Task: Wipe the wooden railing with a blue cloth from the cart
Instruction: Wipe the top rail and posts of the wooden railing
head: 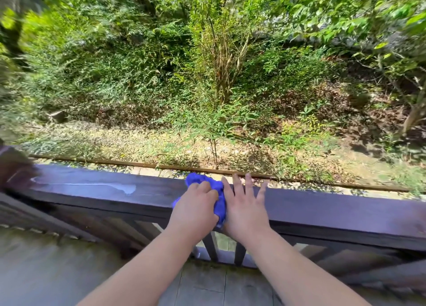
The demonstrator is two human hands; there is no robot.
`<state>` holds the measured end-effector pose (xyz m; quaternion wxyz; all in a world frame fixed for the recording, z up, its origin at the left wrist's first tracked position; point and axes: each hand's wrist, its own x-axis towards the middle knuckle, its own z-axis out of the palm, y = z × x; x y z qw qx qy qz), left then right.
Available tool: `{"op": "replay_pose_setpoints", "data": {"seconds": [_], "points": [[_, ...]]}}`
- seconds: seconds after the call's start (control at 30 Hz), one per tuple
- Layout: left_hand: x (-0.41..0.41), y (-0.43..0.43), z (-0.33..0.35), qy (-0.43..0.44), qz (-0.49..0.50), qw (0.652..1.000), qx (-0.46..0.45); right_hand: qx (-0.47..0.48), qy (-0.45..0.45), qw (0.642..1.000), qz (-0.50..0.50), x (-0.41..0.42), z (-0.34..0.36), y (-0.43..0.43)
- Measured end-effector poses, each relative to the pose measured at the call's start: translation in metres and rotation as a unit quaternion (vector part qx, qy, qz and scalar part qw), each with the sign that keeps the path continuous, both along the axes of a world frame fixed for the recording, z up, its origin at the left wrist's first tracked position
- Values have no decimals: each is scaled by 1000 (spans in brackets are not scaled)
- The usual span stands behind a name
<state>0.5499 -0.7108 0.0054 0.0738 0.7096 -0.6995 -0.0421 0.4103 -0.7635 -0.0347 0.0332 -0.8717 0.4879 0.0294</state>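
**deckguy:** so where's the blue cloth at?

**mossy:** bunched up on top of the wooden railing, roughly mid-rail, squeezed in between the two hands. One bit pokes out toward the far edge, and another bit hangs down the near face.

**deckguy:** which hand's got it?

**mossy:** the left hand. Its fingers are curled down over the wad, gripping it against the rail top. The right hand sits just beside it, palm flat on the wood. Its fingers are straight and spread, reaching to the far edge. It's not holding anything, but its thumb side touches the cloth.

**deckguy:** and the rail itself?

**mossy:** it's a dark stained beam running left to right. On the left part there's a pale shiny streak along the top, well apart from the hands. At the far left the rail meets a thicker post, which is too blurry to say much about.

**deckguy:** anything else around?

**mossy:** dark balusters under the rail, and a grey plank floor on the person's side. Beyond the rail there's a strip of paving low down, then a thin wooden border. Past that is a sunny slope of weeds, dry leaves and a tall shrub. Both forearms are bare.
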Motion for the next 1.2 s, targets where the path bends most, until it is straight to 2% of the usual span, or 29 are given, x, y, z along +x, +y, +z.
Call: {"op": "replay_pose_setpoints", "data": {"seconds": [0.3, 0.47, 0.77, 0.9, 1.07, 1.2], "points": [[18, 7, -7, 6, -18, 1000, 2, 7, -8, 1000, -5, 2, -4, -2], [61, 14, -7, 7, -18, 1000, -2, -6, -12, 1000, 27, 42, 1, 9], [206, 50, -6, -11, 21, 999, -37, -8, -19, 999, 25, 156, 7, 45], [272, 66, -10, -14, 69, 996, -54, -7, -14, 1000, 13, 201, 0, 54], [356, 85, -2, 9, 120, 992, -32, -7, -4, 1000, 0, 243, -7, 55], [381, 89, 1, 16, 134, 991, -20, -9, -1, 1000, -29, 257, -8, 57]]}}
